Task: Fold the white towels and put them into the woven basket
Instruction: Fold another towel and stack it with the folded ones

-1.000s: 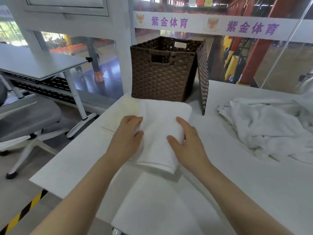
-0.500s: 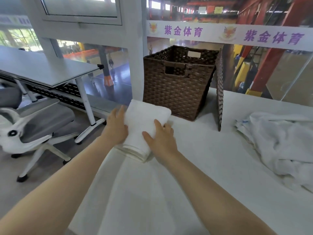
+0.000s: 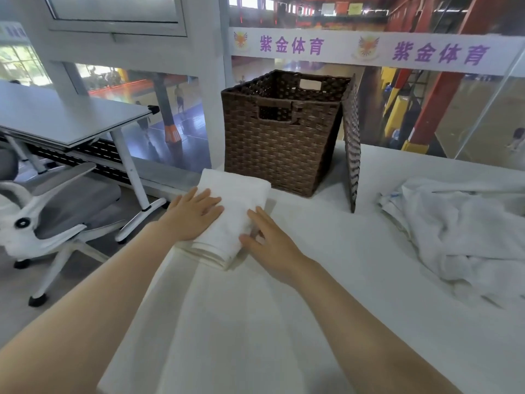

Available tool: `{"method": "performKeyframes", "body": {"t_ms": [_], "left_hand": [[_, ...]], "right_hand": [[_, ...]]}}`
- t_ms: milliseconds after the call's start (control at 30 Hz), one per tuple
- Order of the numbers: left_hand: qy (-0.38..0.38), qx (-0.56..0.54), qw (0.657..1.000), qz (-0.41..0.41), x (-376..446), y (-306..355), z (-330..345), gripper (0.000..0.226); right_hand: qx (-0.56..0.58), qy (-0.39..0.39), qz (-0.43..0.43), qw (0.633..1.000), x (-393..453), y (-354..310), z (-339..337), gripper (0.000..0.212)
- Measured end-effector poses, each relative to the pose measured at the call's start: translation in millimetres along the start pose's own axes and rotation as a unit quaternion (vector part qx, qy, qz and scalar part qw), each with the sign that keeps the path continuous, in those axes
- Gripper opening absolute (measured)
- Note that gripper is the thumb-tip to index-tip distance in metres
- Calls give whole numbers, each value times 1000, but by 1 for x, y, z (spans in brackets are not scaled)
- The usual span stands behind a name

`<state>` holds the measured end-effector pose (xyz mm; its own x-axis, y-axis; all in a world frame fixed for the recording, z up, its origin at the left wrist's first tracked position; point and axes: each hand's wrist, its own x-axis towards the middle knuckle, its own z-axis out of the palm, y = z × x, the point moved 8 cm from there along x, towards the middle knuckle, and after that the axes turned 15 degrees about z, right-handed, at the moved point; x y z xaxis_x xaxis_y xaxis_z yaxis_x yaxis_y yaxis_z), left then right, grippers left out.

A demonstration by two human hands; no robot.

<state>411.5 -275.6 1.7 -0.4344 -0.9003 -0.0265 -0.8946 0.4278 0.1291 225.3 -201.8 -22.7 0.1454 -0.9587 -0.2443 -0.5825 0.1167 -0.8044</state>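
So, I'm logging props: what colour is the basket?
Dark brown weave on the woven basket, seen clearest in the head view.

Both bare arms reached forward.
The left hand lay flat, fingers straight and together; the right hand lay beside it, fingers extended, thumb spread leftward.

Bright, even daylight from windows at left, soft faint shadows beside woven basket, white table near overexposed, wide-angle bending at edges, slight overall softness, glass reflections.
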Motion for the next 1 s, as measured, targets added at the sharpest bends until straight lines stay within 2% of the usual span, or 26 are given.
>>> {"method": "performKeyframes", "body": {"t_ms": [33,100,233,367,467,567,733,800,900,933,1000], "left_hand": [[-22,35,999,-8,1,3,-3,54],[-41,95,994,-35,0,10,-13,56],[13,107,993,-56,-5,42,-27,57],[100,61,993,24,-7,118,-25,61],[128,25,987,92,-8,185,-11,63],[90,-24,986,141,-8,243,21,63],[13,-116,970,213,-24,332,75,59],[8,-145,961,233,-38,359,91,57],[47,-131,958,251,-58,382,100,59],[60,-117,957,258,-61,384,101,64],[81,-119,953,266,-62,383,101,70]], "right_hand": [[15,-13,-3,1000,-10,9,-2,65],[-28,-2,-6,1000,-31,33,-9,58],[-65,82,-6,994,-62,73,-43,52],[-36,187,14,982,-93,114,-97,46],[50,254,27,966,-124,138,-142,39],[92,319,45,942,-156,161,-185,38],[-45,486,60,871,-215,195,-249,40],[-102,501,98,854,-221,220,-262,43],[-131,451,140,871,-211,251,-260,54],[-154,435,144,875,-207,255,-257,49],[-185,425,126,877,-204,256,-254,22]]}}
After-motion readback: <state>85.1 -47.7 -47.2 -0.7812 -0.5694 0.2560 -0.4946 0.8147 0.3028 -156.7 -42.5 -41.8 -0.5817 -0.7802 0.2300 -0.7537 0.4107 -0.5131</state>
